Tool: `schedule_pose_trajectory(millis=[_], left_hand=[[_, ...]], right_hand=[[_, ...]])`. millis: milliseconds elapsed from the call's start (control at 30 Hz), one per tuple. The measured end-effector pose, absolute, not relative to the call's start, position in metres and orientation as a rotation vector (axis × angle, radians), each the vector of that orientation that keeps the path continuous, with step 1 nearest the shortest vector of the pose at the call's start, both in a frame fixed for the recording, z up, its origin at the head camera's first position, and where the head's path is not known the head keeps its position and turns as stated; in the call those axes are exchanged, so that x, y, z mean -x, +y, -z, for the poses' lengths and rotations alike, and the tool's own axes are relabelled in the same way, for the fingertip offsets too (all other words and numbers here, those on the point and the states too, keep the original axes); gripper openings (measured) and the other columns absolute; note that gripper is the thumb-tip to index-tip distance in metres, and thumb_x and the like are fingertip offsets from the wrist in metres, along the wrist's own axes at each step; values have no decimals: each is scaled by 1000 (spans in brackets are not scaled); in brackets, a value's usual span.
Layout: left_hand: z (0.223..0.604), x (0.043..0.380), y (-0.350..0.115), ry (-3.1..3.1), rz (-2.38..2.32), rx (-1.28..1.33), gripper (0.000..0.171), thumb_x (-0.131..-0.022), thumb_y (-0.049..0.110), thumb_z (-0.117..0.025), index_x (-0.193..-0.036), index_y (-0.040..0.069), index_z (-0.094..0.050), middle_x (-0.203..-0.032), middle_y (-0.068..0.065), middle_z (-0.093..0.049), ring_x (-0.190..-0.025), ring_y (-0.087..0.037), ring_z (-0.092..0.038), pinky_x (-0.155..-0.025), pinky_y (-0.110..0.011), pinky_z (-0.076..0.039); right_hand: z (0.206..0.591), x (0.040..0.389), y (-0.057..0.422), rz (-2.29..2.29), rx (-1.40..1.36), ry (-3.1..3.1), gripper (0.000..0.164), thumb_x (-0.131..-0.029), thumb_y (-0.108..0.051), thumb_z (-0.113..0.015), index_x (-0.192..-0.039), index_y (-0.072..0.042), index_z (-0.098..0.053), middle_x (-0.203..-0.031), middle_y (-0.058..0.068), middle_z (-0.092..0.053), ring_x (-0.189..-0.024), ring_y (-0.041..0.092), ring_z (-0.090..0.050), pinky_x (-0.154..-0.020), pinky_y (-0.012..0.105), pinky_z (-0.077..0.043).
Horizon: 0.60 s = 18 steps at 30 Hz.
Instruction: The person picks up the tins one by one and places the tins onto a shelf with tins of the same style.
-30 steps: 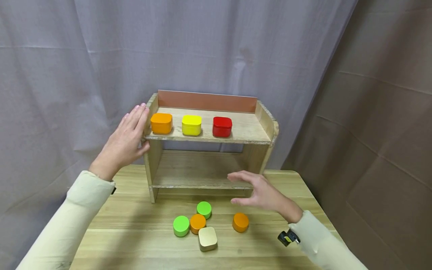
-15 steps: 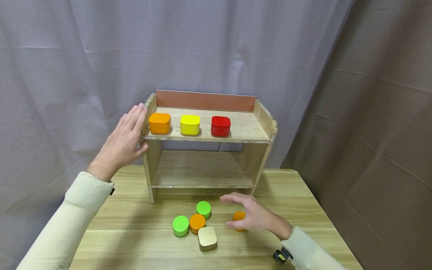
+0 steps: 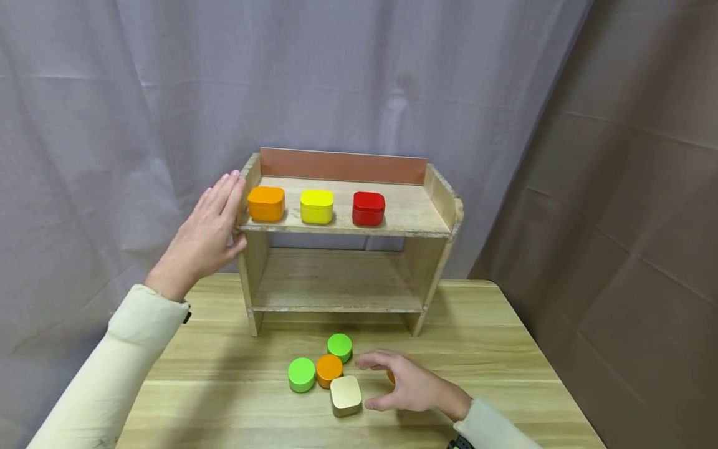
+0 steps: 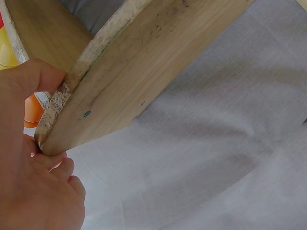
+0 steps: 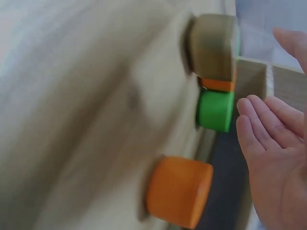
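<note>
Left hand gripped the wooden shelf, right hand held nothing

The left hand had its thumb on the front edge of the shelf's side, and its fingers went round the other way, so it had a good hold. The right hand was spread in a big C, with the thumb well apart from the fingers. It was just beside the gold block and did not seem to touch it.

Three blocks sat in a row on the top board: a square orange block, a yellow block and a red block. That part looked done. Five more were down on the table, and those looked like the part left to do. The gold block was in front. Close behind it were a round orange block, a front green block and a back green block. A lone orange block stood apart, partly hidden behind the right hand in the head view.

The table was light wood with stripes and soft shadows. The shelf stood on it and had a brown strip along its back. A grey curtain hung behind, and a darker brown cloth hung on the right.
</note>
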<state>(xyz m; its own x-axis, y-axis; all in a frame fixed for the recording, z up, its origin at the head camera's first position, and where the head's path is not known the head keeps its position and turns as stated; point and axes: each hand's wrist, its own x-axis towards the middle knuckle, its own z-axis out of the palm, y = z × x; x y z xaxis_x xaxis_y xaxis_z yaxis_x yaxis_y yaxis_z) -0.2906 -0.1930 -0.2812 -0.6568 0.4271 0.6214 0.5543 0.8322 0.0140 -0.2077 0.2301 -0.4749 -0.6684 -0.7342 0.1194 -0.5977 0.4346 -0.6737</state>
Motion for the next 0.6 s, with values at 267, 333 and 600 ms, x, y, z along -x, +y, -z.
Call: schedule_pose_trajectory(millis=[267, 333, 600], left_hand=[[281, 291, -192, -2385, 272, 721, 97, -86, 5, -71, -167, -3, -17, -176, -25, -17, -162, -44, -22, -131, -64, -23], [281, 291, -192, -2384, 275, 721, 97, -86, 5, -71, -167, -3, -17, -175, -25, -18, -161, -45, -22, -131, -64, -23], [281, 291, -193, -2375, 271, 716, 97, -86, 5, -71, -167, -3, -17, -175, -26, -19, -161, -44, -23, -131, -64, -24]], right_hand=[[498, 209, 226, 1073, 1111, 2459, 70, -90, -33, -83, -146, -1, -56, -143, 13, -65, -132, 23, -64, -116, 37, -52], [503, 210, 225, 1069, 1109, 2471, 70, -90, -34, -83, -146, -1, -56, -142, 10, -66, -131, 23, -65, -115, 36, -53], [510, 211, 220, 1074, 1078, 2479, 69, -89, -31, -85, -145, -2, -57, -141, 2, -67, -127, 13, -65, -112, 34, -55]])
